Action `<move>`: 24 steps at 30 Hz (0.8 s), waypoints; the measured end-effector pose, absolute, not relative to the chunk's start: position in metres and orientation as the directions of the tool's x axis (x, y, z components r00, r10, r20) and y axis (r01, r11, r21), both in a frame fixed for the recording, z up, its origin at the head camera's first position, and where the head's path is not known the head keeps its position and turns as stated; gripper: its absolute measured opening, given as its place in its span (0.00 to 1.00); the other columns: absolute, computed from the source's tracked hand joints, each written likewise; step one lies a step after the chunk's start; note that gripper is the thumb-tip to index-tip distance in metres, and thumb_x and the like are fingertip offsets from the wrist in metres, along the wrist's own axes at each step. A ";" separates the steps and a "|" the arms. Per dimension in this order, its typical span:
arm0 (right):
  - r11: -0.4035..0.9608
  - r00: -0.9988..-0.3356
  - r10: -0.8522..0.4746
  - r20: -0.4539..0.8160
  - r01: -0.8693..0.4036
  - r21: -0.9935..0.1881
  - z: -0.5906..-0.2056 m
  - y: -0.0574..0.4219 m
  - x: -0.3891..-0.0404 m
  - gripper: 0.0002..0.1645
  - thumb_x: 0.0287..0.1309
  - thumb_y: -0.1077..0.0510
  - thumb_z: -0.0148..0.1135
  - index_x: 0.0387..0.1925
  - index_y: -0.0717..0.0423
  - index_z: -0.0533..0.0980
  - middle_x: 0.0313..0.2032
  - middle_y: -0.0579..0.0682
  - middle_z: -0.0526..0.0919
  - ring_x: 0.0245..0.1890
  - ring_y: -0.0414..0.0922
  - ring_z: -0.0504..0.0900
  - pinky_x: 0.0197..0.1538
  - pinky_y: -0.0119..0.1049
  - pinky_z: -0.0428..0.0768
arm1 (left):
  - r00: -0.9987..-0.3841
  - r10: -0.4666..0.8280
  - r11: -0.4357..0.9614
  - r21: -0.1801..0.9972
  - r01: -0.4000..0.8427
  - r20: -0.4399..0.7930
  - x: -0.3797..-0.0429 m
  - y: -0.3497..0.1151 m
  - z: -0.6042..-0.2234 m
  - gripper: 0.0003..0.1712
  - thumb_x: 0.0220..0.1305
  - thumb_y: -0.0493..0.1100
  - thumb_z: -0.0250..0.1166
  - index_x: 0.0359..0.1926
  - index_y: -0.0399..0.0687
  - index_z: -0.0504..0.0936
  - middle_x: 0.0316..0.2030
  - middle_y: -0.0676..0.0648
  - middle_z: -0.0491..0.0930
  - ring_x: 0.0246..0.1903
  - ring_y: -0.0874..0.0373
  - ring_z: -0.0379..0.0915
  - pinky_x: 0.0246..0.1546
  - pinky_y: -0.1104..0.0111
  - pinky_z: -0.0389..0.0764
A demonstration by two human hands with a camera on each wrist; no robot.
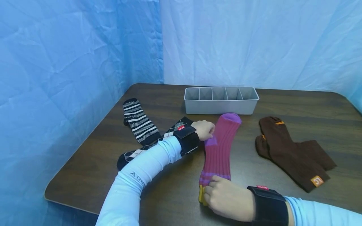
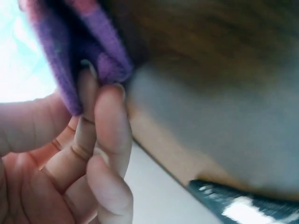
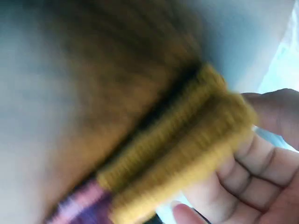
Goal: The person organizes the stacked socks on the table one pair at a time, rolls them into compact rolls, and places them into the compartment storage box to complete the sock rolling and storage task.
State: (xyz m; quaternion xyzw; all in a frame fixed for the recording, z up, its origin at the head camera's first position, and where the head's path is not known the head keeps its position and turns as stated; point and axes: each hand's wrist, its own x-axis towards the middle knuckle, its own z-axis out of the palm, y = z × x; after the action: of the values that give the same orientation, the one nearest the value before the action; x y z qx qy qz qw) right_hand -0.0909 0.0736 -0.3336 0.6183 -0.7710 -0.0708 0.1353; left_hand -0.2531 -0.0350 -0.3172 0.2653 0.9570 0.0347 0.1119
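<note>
A ribbed raspberry-pink sock [image 1: 222,153] with a purple toe, purple heel patch and mustard cuff lies lengthwise in front of me. My left hand [image 1: 204,129] pinches it at the purple heel; in the left wrist view the purple fabric [image 2: 52,58] is folded between thumb and fingers. At the near end, my right hand [image 1: 229,198] grips the mustard cuff [image 3: 187,149], whose doubled edge sits between thumb and fingers in the right wrist view. Beneath my left forearm lies a black argyle sock [image 1: 133,155], partly hidden by the sleeve and wrist strap.
A black-and-white striped sock [image 1: 139,121] lies at left, touching the argyle one. Brown socks [image 1: 291,147] with orange marks overlap each other at right. Behind the pink sock stands a grey organizer box [image 1: 219,107] with several compartments. Blue sheeting [image 1: 85,62] hangs around the dark wooden table [image 1: 93,175].
</note>
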 end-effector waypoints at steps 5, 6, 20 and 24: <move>0.232 -0.203 -0.972 0.119 -0.915 0.329 -0.323 0.073 -0.093 0.11 0.36 0.47 0.65 0.26 0.43 0.76 0.25 0.38 0.80 0.26 0.33 0.76 0.33 0.26 0.68 | -0.844 0.522 0.851 0.140 0.506 -0.122 -0.256 -0.034 -0.312 0.07 0.55 0.47 0.56 0.25 0.51 0.70 0.24 0.54 0.72 0.27 0.61 0.69 0.24 0.69 0.66; 0.237 -0.206 -0.970 0.126 -0.909 0.344 -0.322 0.072 -0.093 0.12 0.35 0.47 0.65 0.26 0.44 0.76 0.25 0.38 0.80 0.26 0.33 0.76 0.33 0.26 0.68 | -0.847 0.521 0.851 0.137 0.507 -0.106 -0.257 -0.033 -0.312 0.07 0.55 0.47 0.56 0.25 0.51 0.71 0.24 0.54 0.72 0.27 0.61 0.69 0.25 0.69 0.66; 0.287 -0.274 -0.958 0.090 -0.936 0.206 -0.324 0.072 -0.100 0.08 0.41 0.49 0.61 0.27 0.43 0.75 0.26 0.36 0.79 0.27 0.32 0.75 0.30 0.26 0.66 | -0.840 0.540 0.841 -0.020 0.541 -0.056 -0.257 -0.030 -0.318 0.07 0.54 0.47 0.57 0.34 0.51 0.73 0.30 0.53 0.76 0.33 0.60 0.73 0.29 0.66 0.72; 0.412 -0.392 -0.909 0.145 -0.898 0.154 -0.304 0.089 -0.102 0.09 0.44 0.48 0.60 0.29 0.45 0.74 0.27 0.38 0.77 0.28 0.35 0.75 0.34 0.30 0.71 | -0.772 0.620 0.780 -0.003 0.626 0.141 -0.238 -0.042 -0.298 0.14 0.55 0.46 0.56 0.43 0.51 0.71 0.35 0.52 0.75 0.36 0.60 0.72 0.31 0.70 0.73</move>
State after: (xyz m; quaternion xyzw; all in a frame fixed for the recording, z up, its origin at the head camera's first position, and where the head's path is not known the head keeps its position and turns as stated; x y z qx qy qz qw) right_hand -0.1017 0.0894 -0.3045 0.5416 -0.8339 -0.0253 0.1031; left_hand -0.2376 -0.0420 -0.2978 0.3312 0.9409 0.0222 -0.0669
